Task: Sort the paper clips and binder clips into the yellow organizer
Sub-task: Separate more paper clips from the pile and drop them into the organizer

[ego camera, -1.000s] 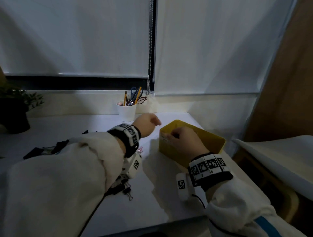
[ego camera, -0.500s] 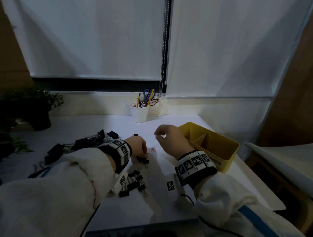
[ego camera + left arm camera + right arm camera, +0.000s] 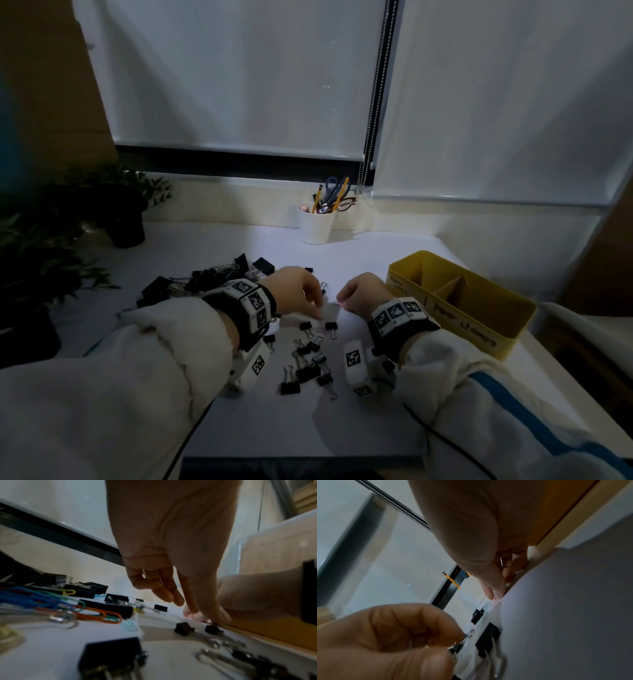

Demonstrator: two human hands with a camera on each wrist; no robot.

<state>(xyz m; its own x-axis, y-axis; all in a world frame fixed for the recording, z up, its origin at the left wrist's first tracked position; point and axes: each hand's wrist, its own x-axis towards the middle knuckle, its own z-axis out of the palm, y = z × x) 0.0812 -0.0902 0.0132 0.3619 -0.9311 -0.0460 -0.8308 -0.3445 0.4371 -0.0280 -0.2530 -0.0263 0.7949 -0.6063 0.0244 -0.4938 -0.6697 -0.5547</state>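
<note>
The yellow organizer [image 3: 479, 329] stands at the table's right, with a divider inside and handwritten labels on its wall. My right hand [image 3: 340, 302] is just left of it, fingers curled, with the tips pinching a pink paper clip [image 3: 493, 602] that lies on the table. My left hand [image 3: 318, 306] reaches down beside it, thumb and forefinger tips together over a small black binder clip [image 3: 212, 628]. Whether they hold anything is hidden. Several small binder clips [image 3: 308, 356] lie between my wrists. Coloured paper clips [image 3: 51, 601] lie left of my left hand.
A heap of large black binder clips [image 3: 205, 281] lies behind my left wrist. A white cup [image 3: 315, 226] with pencils and scissors stands at the back by the sill. Potted plants [image 3: 113, 205] fill the far left. The table's front edge [image 3: 308, 457] is near.
My right hand left the organizer and came down to the table on its left. My left hand moved right, towards it. The view swung left, bringing the clip heaps into sight.
</note>
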